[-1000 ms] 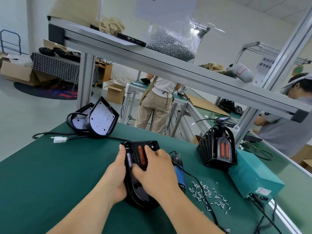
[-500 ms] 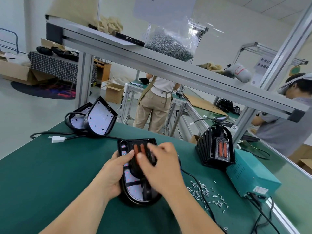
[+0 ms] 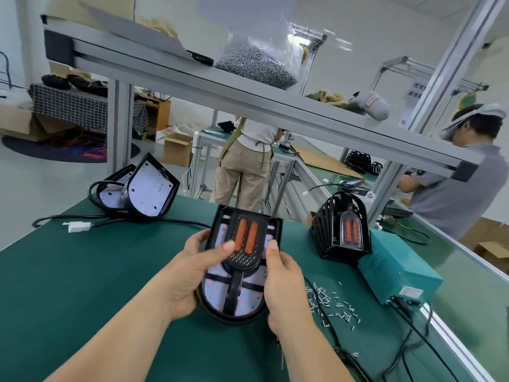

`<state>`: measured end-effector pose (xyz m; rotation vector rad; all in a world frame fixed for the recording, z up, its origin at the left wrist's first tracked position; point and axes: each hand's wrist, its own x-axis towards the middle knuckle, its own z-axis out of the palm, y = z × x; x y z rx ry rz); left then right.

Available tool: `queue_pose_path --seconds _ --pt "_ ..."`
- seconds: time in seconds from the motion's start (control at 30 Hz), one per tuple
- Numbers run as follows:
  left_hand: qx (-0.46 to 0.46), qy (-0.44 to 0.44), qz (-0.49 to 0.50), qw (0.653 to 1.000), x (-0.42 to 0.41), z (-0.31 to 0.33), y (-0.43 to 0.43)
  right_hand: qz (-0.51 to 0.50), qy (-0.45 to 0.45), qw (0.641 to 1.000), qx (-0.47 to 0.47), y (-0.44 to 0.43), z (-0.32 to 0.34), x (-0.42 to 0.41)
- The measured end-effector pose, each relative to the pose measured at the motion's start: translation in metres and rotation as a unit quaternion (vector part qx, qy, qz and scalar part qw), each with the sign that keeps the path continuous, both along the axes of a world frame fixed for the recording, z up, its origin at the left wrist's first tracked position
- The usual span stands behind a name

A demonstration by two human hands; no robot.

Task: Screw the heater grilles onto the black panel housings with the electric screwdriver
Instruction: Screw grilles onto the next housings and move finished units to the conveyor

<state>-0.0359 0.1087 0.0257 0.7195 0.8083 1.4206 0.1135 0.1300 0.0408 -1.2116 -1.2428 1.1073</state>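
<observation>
A black panel housing [image 3: 234, 296] with a white, red-dotted inner face is tilted up off the green bench. A black heater grille [image 3: 246, 239] with two orange elements lies on its upper half. My left hand [image 3: 190, 268] grips the housing's left edge, thumb pressing on the grille. My right hand [image 3: 283, 279] holds the right edge, thumb on the rim. The electric screwdriver is hidden; only its black cable [image 3: 327, 315] shows at the right.
Loose screws [image 3: 333, 301] lie scattered right of my hands. A teal power box [image 3: 399, 271] and an assembled black heater [image 3: 341, 227] stand at the right. More housings [image 3: 148, 188] with a cable and white plug [image 3: 77, 226] sit far left. Two people work beyond the shelf frame.
Both hands have shifted from the top of the grille to the housing's sides and tipped the housing up toward me, uncovering the grille and the white inner face.
</observation>
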Motion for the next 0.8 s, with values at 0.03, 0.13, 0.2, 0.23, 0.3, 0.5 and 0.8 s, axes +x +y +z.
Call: queue_pose_path --seconds 0.03,0.13,0.2,0.23,0.3,0.5,0.8 --pt "0.006 0.024 -0.02 1.0 0.004 -0.001 -0.002 -0.008 0.011 1.0 0.004 0.0 0.0 0.001" --pt "0.035 0.081 -0.06 0.994 0.013 -0.004 -0.007 -0.01 0.01 1.0 0.009 0.001 0.001 0.005" --pt "0.05 0.094 -0.054 0.993 0.014 -0.006 -0.006 -0.008 0.011 1.0 0.006 0.0 0.001 0.006" --pt "0.054 0.093 -0.053 0.993 0.014 -0.007 -0.006 -0.01 0.008 1.0 0.005 0.0 0.0 0.005" --pt "0.053 0.093 -0.054 0.993 0.012 -0.008 -0.005 -0.005 -0.002 1.0 0.01 0.0 -0.001 0.004" --pt "0.011 0.102 0.046 0.994 -0.012 -0.004 -0.002 -0.078 -0.08 0.994 0.022 0.02 0.017 0.039" --pt "-0.062 0.153 0.01 0.986 -0.017 -0.016 -0.002 -0.045 -0.442 0.894 -0.053 0.022 -0.01 0.054"
